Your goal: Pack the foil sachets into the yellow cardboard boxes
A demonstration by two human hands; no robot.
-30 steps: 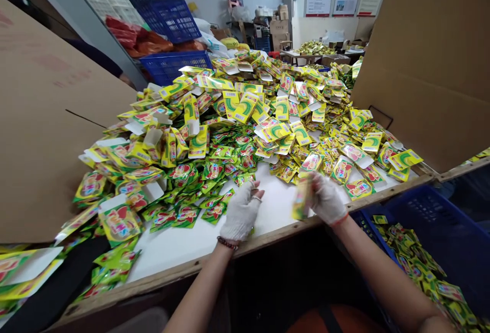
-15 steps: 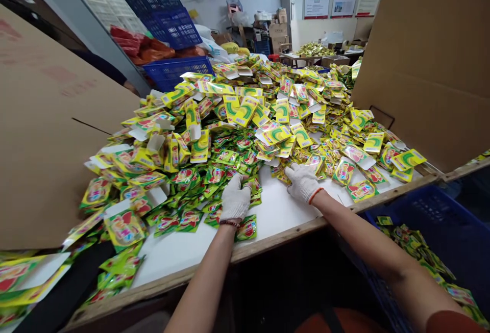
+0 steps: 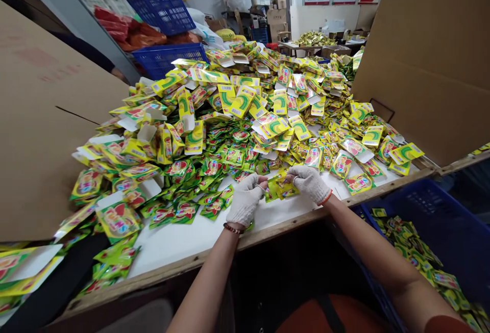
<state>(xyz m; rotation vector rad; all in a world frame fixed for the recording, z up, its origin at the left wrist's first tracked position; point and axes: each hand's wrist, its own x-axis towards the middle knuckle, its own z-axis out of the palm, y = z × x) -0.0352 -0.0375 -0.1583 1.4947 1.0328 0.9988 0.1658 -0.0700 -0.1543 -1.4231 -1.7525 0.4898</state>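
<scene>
Both hands wear whitish gloves with bare fingertips, near the front edge of a white table [image 3: 168, 244]. My left hand [image 3: 247, 199] is closed, its fingertips pinched at the left side of some yellow-green sachets [image 3: 276, 188]; what lies between them is too small to make out. My right hand [image 3: 308, 182] has its fingers closed on the right side of those sachets. Behind the hands, green sachets [image 3: 209, 167] spread to the left and small yellow sachets [image 3: 331, 142] to the right. A large heap of yellow boxes [image 3: 241, 101] rises farther back.
Tall cardboard panels stand at the left [image 3: 42, 134] and right [image 3: 424, 62]. A blue crate with sachets [image 3: 451, 221] sits below the table at the right. Blue baskets [image 3: 168, 60] are behind the heap. A person's arm [image 3: 92, 52] shows behind the left panel.
My left hand has moved right, toward my right hand, and its fingers have closed. Yellow-green sachets now lie between the hands. The view has shifted slightly.
</scene>
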